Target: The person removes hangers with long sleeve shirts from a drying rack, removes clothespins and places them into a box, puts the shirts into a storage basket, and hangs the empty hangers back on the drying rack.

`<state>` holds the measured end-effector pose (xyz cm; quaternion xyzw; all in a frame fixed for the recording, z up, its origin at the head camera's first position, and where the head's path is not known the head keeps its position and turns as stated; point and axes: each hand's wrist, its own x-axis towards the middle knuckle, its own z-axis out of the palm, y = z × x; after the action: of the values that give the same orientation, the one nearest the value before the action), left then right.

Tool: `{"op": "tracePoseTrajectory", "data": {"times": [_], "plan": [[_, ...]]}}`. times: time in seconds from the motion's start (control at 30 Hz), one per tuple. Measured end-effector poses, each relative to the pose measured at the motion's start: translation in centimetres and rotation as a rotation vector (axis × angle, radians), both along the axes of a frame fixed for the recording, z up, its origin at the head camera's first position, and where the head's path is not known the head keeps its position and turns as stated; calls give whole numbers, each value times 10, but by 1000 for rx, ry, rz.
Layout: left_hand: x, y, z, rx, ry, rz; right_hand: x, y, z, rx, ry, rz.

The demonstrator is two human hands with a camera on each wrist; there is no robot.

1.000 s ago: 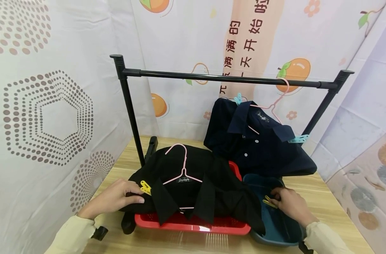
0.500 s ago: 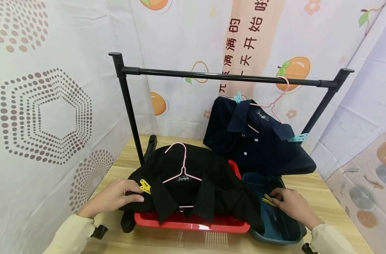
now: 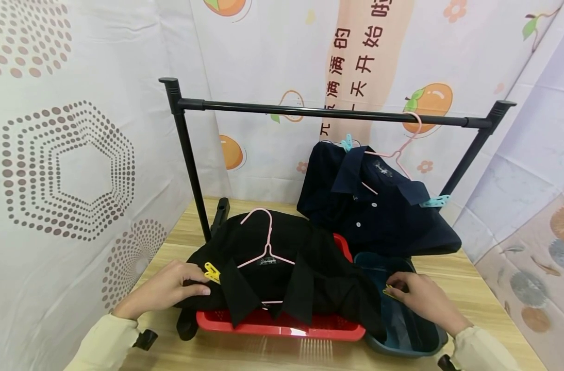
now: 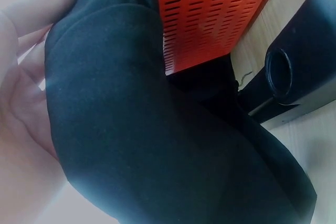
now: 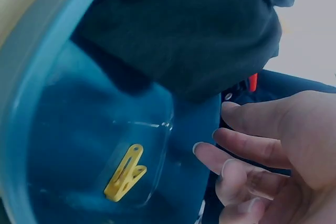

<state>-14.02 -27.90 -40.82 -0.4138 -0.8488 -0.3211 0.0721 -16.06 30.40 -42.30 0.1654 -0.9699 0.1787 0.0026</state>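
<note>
Just beyond my right hand (image 5: 275, 156), its fingers parted and empty, the yellow clothespin (image 5: 125, 177) lies slantwise, well away from my left hand (image 3: 172, 288) gripping the black shirt (image 3: 282, 283).

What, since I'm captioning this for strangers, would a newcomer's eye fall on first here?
Probably the navy shirt on a pink hanger, hooked on the right part of the black rail. Next, the black shirt spread over the red basket, its shoulder held by the left hand beside a yellow clip. Then the right hand over the blue basin, where another yellow clip lies.
</note>
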Motion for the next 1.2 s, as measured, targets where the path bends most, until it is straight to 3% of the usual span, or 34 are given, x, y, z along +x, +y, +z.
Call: {"op": "tracePoseTrajectory", "data": {"times": [0.43,0.8,1.2], "plan": [[4,0,0,4,-17,6,9,-22,20,-54,39,25],[4,1,-1,15,-22,-3,16,-45,39,-90,132,5],[2,0,1,2,0,3,20,-70,53,-171,215,52]]}}
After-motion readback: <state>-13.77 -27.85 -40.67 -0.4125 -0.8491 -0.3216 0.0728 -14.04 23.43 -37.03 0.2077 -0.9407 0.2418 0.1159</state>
